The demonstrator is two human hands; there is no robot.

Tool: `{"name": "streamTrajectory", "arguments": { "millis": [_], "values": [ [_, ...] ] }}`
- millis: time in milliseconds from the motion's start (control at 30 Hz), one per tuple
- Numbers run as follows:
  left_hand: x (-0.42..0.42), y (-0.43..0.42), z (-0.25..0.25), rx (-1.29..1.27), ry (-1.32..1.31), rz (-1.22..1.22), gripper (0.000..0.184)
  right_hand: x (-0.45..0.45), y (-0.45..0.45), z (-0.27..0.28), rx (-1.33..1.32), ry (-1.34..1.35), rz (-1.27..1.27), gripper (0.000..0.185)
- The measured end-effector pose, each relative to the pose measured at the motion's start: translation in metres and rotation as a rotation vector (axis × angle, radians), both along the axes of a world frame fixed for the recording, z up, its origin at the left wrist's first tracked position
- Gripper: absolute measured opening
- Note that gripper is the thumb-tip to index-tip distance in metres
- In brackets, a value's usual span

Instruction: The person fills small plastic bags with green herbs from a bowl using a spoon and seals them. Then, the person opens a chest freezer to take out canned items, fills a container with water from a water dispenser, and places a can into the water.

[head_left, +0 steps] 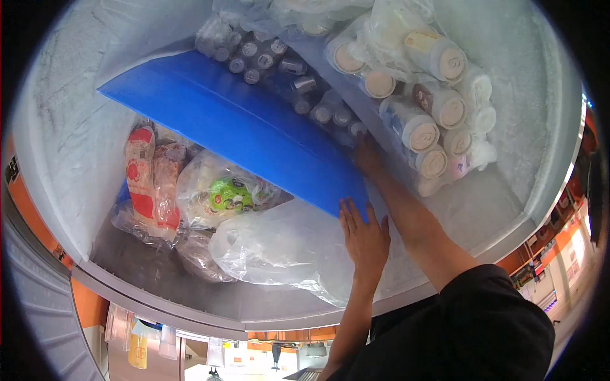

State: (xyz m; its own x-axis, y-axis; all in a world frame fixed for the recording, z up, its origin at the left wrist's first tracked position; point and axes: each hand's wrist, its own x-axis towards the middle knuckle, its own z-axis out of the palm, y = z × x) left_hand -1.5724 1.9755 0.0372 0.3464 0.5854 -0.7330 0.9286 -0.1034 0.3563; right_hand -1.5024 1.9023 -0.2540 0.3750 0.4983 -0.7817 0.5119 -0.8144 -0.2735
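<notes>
A large blue panel (235, 120) stands slanted across the inside of a frosted chest freezer. My left hand (365, 232) lies against the panel's lower right end, fingers stretched out. Farther in, my right hand (366, 155) reaches behind that same end, beside the small cans (323, 114); its fingers are mostly hidden. On the near side of the panel are red-and-white packs (141, 178), a clear bag with a green label (230, 193) and a large translucent bag (273, 247). Bagged large cans (413, 130) lie to the right of the panel.
Frosted walls (515, 70) surround the contents, and the freezer's grey rim (210, 325) runs along the near side. More clear plastic bags (305, 9) lie at the top. Shelves and hanging items show beyond the rim.
</notes>
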Motion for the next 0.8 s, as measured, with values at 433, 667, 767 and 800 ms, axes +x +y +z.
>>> {"name": "streamTrajectory", "arguments": {
  "millis": [433, 667, 767, 800],
  "values": [
    [0.002, -0.001, -0.002, -0.025, -0.015, 0.005, 0.051, 0.017, 0.014, 0.07, -0.131, 0.11, 0.384, 0.031],
    [-0.001, -0.002, 0.001, -0.036, -0.015, 0.004, 0.051, -0.001, 0.019, 0.037, -0.138, 0.009, 0.406, 0.028],
    [0.002, 0.001, -0.003, -0.039, -0.02, 0.019, 0.052, 0.007, 0.033, 0.04, -0.083, -0.03, 0.466, 0.028],
    [0.002, 0.001, -0.003, -0.051, -0.017, 0.024, 0.052, 0.009, 0.033, 0.044, -0.091, -0.023, 0.482, 0.028]
  ]
}}
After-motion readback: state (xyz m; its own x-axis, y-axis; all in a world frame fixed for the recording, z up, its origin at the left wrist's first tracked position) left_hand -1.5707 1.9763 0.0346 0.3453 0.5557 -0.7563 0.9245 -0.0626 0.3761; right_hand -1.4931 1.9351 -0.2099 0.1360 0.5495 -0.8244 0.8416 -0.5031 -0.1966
